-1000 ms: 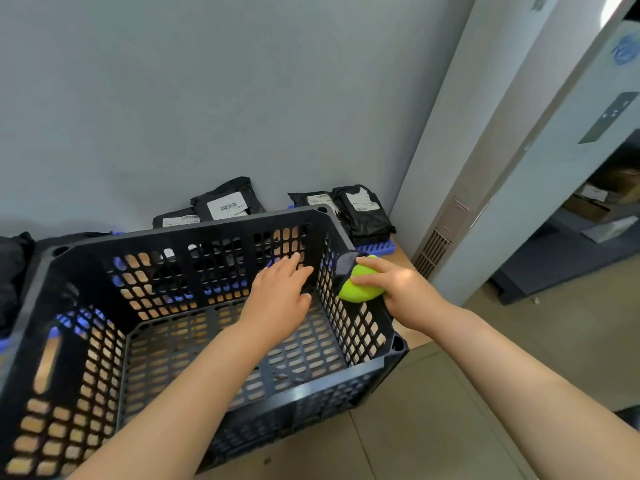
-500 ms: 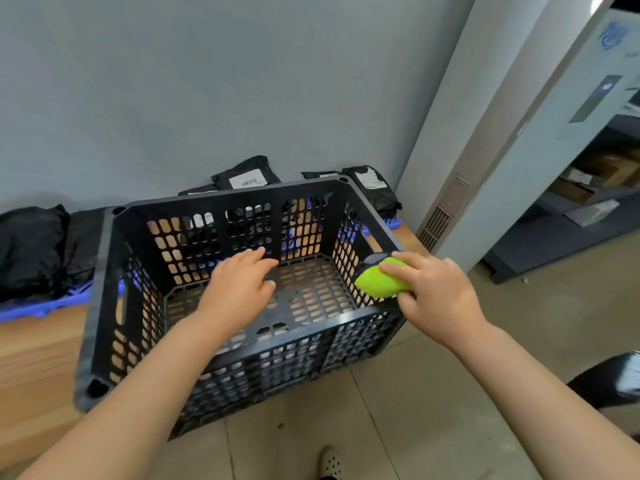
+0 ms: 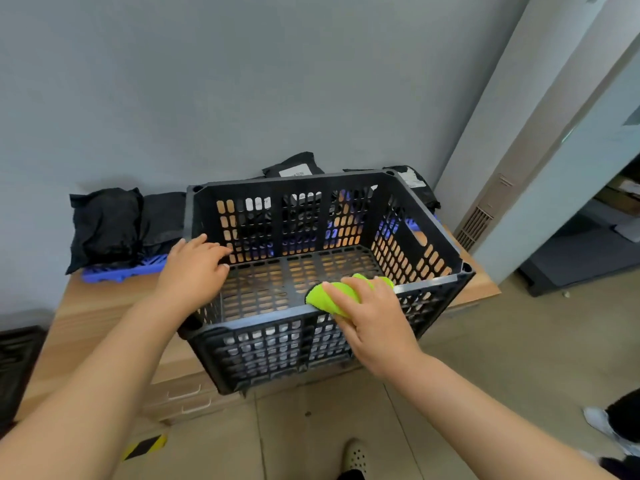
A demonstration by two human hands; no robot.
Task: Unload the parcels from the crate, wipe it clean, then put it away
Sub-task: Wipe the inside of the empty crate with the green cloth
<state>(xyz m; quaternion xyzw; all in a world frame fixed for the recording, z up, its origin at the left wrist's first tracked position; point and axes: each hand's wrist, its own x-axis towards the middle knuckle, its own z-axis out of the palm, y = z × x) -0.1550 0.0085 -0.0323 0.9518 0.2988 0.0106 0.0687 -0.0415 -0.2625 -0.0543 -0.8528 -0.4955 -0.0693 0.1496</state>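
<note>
I look down through the head camera at a black slotted plastic crate (image 3: pixel 270 318) standing on a wooden bench (image 3: pixel 90 313), with its near wall at the bench's front edge. The hands are apart, one on each side of the crate. The left hand (image 3: pixel 194 268) grips the crate's left rim: the thumb is outside the wall and the lightly bent fingers are draped over the top edge into the crate. The right hand (image 3: pixel 374 320) is clamped on a bright green cloth (image 3: pixel 322 296), bunched under its curled fingers and pressed against the top of the crate's near rim, right of that rim's middle.

The light wood of the bench shows through the crate's slotted floor. Black parcels lie outside the crate — two plump ones (image 3: pixel 104 226) just to its left on a blue plastic pallet (image 3: pixel 121 271), one with a white label (image 3: pixel 294 166) behind its far wall, and another (image 3: pixel 415 181) behind its far right corner. More dark shapes show through the far wall's slots, but I cannot tell how many.

Below the crate, on the tiled floor, I see the toe of a pale perforated shoe (image 3: pixel 356 455) and — further left — a strip of yellow-and-black tape (image 3: pixel 145 445).
</note>
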